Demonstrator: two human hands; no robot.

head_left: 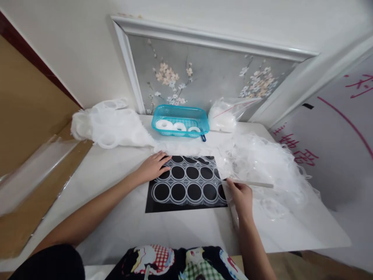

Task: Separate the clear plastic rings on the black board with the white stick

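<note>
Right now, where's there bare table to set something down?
Bare tabletop lies between the left forearm and white bundle, and between the black sheet and patterned clothing. It's crowded around the blue basket and under the translucent rings at right.

Black left sleeve (55, 264), dark cartoon-print garment (179, 264) with red and green gingham patches (159, 257) below the table's near edge (305, 246), bare hands (153, 168)

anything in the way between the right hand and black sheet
Nothing visible stands between the right hand and the black sheet; the hand, holding a thin stick, is at the sheet's right edge. The left hand lies at the far left corner.
</note>
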